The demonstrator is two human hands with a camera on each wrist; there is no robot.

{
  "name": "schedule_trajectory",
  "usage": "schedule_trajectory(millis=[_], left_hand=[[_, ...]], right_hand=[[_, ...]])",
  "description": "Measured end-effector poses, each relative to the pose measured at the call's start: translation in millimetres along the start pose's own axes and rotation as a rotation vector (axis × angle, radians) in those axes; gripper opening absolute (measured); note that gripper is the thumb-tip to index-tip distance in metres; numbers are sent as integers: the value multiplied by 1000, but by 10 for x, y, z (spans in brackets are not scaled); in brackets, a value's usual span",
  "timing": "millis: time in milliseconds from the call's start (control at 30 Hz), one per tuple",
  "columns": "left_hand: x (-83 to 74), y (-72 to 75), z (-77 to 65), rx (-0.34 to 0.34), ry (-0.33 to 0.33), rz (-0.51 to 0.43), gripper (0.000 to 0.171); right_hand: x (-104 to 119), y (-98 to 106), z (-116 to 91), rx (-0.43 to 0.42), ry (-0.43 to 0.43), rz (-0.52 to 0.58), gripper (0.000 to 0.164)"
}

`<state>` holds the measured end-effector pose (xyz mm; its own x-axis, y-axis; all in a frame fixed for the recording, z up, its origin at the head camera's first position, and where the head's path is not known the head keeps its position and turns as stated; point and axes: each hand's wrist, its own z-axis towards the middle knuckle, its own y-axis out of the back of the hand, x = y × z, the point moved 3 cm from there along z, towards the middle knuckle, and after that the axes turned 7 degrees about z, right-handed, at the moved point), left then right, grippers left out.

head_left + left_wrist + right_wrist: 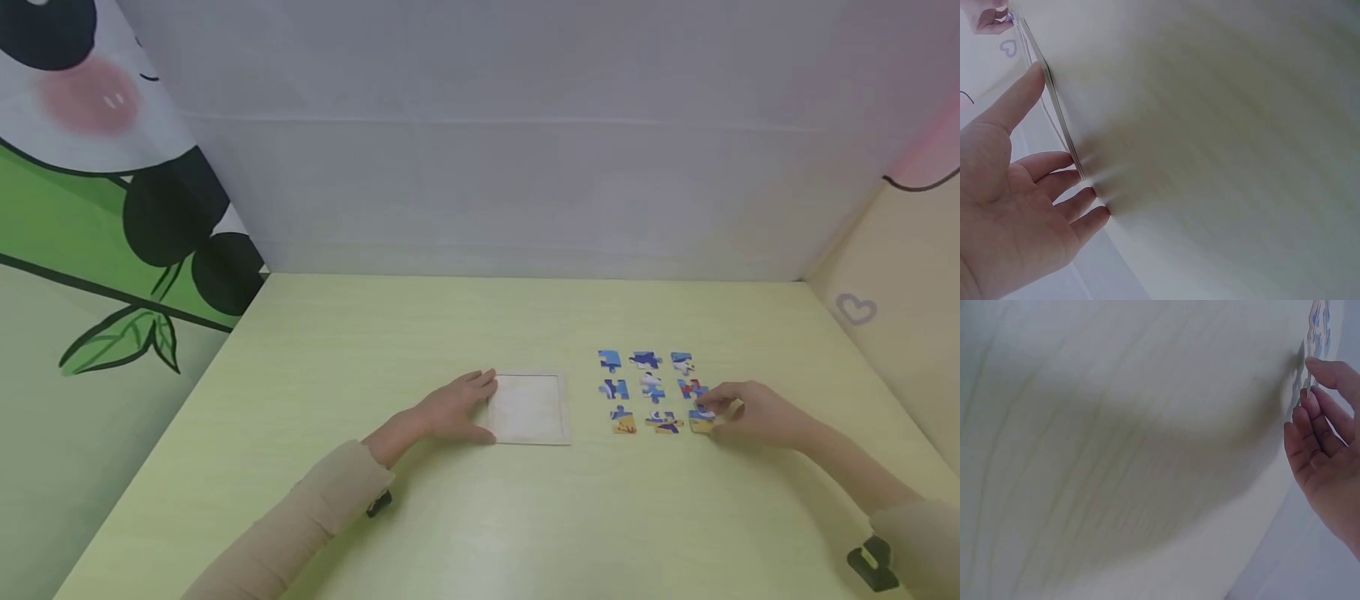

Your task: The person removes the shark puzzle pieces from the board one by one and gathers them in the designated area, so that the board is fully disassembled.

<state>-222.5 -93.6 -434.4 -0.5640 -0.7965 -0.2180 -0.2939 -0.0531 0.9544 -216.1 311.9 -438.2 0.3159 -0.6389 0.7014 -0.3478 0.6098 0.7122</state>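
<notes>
A square, pale puzzle tray [528, 410] with a raised rim lies flat on the table. My left hand [456, 408] rests at its left edge, thumb by the near corner and fingers by the far one. In the left wrist view, the left hand [1029, 181] has its fingers extended against the tray's rim [1060, 119]. To the right, my right hand [761, 414] pinches the near right jigsaw piece [702, 422], blue and sandy yellow, between thumb and fingers. From the right wrist, this hand [1325, 431] shows the piece edge-on, its picture hidden.
Several other jigsaw pieces lie apart in rough rows, among them a blue one [610, 359], a red and blue one [692, 389] and a yellow-bottomed one [623, 421]. A pale wall [525, 192] stands behind the table [360, 333], with a painted panel at the left.
</notes>
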Motion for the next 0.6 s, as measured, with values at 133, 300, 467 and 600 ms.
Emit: schedule_trajectory(millis=[133,300,467,600], left_hand=[[-5,17,-12,3,0,-21,80],[3,7,-12,7,-4,-21,80],[8,-6,-3,7,-3,-13,80],[-2,-3,-2,9,-3,-12,80]], right_hand=[[-18,-10,-8,3,-6,-30,37],[-54,3,11,5,-9,-45,36],[-95,0,30,4,15,-43,34],[-117,-15,38,11,15,-21,35]])
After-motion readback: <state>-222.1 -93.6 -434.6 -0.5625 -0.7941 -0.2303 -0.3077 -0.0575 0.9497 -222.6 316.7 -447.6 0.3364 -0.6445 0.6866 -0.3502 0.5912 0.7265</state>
